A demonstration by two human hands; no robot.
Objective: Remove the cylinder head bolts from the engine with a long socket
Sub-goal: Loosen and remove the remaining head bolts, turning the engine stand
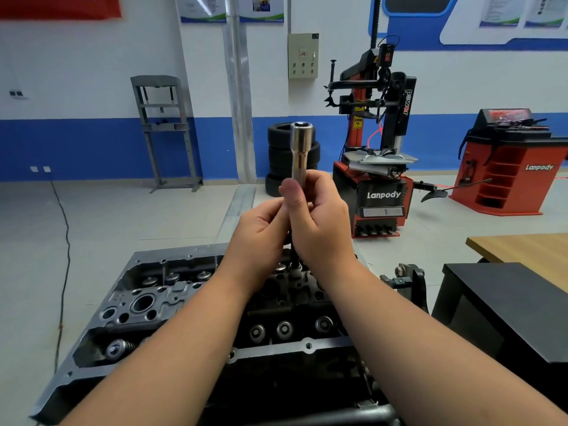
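Note:
A long silver socket point(300, 149) stands upright in front of me, its square-drive end up. My right hand point(319, 222) grips its lower part, thumb laid along the shaft. My left hand point(261, 229) curls round the tool just below and beside the right hand. A dark shaft point(294, 256) runs down from my hands to the engine's cylinder head point(172, 302), which lies beneath my forearms with its valve springs and bolt holes showing. What sits at the shaft's lower end is hidden behind my hands.
A black stand point(498, 305) and a wooden table point(522, 247) sit to the right. Beyond the engine stand a red tyre changer point(378, 167), stacked tyres point(276, 155), a wheel balancer point(510, 167) and a grey press frame point(166, 127). A cable point(63, 272) trails over the floor at left.

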